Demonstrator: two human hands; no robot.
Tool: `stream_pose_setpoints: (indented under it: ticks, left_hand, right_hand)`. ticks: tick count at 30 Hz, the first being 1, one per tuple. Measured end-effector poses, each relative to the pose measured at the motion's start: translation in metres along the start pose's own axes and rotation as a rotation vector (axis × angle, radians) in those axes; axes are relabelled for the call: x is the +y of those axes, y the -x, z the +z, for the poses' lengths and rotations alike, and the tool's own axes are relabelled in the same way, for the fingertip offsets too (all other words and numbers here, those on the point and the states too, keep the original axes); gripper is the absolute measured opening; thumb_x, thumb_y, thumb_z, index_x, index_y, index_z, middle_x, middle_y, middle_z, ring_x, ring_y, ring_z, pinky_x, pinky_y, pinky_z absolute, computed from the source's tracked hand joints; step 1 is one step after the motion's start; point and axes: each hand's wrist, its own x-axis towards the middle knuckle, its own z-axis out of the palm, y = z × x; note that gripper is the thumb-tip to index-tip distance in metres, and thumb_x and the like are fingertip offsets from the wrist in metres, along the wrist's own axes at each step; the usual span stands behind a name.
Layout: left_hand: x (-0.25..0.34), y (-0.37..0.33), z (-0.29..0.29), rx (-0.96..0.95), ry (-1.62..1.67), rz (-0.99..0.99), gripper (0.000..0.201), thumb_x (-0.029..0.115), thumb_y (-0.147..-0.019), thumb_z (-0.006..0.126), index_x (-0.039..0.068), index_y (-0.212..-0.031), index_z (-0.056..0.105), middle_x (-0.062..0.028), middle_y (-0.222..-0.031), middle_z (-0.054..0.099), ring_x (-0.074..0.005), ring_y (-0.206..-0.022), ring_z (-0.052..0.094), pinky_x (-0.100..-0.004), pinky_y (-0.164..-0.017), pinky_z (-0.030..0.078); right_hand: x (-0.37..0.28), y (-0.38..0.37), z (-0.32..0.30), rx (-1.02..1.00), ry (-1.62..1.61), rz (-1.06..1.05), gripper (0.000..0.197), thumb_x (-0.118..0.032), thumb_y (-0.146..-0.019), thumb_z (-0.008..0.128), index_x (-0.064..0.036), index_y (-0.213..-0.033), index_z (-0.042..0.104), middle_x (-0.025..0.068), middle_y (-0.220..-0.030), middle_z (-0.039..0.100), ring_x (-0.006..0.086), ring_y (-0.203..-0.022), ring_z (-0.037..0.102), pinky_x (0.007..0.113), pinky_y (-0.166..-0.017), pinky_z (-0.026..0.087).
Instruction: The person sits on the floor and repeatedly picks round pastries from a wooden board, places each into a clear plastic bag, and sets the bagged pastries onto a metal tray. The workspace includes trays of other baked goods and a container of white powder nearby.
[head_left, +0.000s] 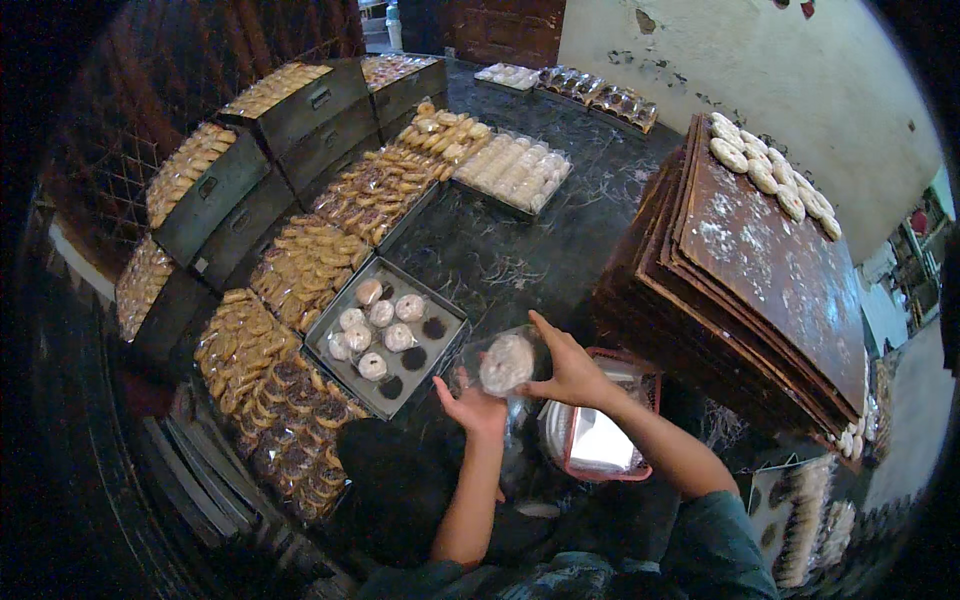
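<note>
A pale sugar-dusted doughnut in a clear plastic bag is between my hands. My right hand grips the bag's right side, with its thumb below and index finger stretched above. My left hand is palm up at the bag's lower left, thumb spread outward; its other fingers are partly hidden behind the film. To the left, a grey metal tray holds several similar white doughnuts and some dark round spots. A red plastic basket with clear film and a white sheet inside stands just beyond my right wrist.
Left of the tray run rows of wrapped cookies, backed by stacked dark metal trays. A tray of pale pastries sits farther back. At right rises a stack of brown boards, topped with white dough rounds.
</note>
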Motion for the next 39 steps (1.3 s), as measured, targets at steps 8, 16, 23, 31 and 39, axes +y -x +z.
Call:
stream_pose_setpoints:
  ticks: [8,16,23,31,39]
  left_hand:
    - [0.013,0.003,0.009,-0.206,-0.09,0.045,0.07,0.057,-0.08,0.044,0.008,-0.129,0.038,-0.0124,-0.134,0.038,-0.033,-0.123,0.035,-0.0669,-0.096,0.025]
    - [0.006,0.004,-0.004,0.46,-0.131,-0.031,0.071,0.066,-0.073,0.051,0.012,-0.119,0.048,-0.0137,-0.124,0.048,-0.0304,-0.113,0.045,-0.0557,-0.092,0.035]
    - [-0.034,0.023,0.014,-0.067,-0.293,-0.248,0.047,0.049,-0.086,0.043,0.012,-0.114,0.049,-0.0077,-0.112,0.054,-0.0254,-0.104,0.051,-0.0389,-0.089,0.042]
    - [-0.034,0.017,0.026,-0.243,-0.388,-0.056,0.046,0.038,-0.084,0.044,0.012,-0.122,0.042,-0.0123,-0.129,0.043,-0.033,-0.119,0.041,-0.0624,-0.091,0.036]
    - [-0.034,0.032,0.017,-0.355,-0.329,-0.116,0.045,0.035,-0.082,0.047,0.017,-0.123,0.042,-0.0134,-0.134,0.037,-0.0354,-0.123,0.035,-0.0665,-0.091,0.033]
  right_hand:
    - [0.058,0.041,0.056,0.211,-0.72,0.559,0.06,-0.013,-0.078,0.067,-0.002,-0.13,0.04,0.0141,-0.1,0.061,0.0152,-0.088,0.057,0.03,-0.076,0.045]
    - [0.008,-0.011,0.029,0.178,-0.164,0.007,0.015,-0.013,-0.076,0.062,-0.0011,-0.084,0.063,0.0126,-0.081,0.056,0.0271,-0.078,0.057,0.033,-0.065,0.045]
    - [-0.017,0.029,0.0,-0.065,0.301,-0.384,0.032,-0.008,-0.075,0.054,-0.0022,-0.105,0.056,0.0184,-0.104,0.048,0.033,-0.099,0.05,0.038,-0.085,0.043]
    - [-0.018,0.143,0.04,-0.392,0.214,0.013,0.023,-0.007,-0.074,0.056,-0.0029,-0.095,0.06,0.0159,-0.09,0.061,0.0297,-0.084,0.061,0.039,-0.071,0.05]
    - [-0.059,0.103,0.008,0.115,-0.191,0.097,0.02,-0.005,-0.077,0.059,-0.0006,-0.097,0.061,0.0146,-0.082,0.057,0.0308,-0.075,0.058,0.035,-0.066,0.048]
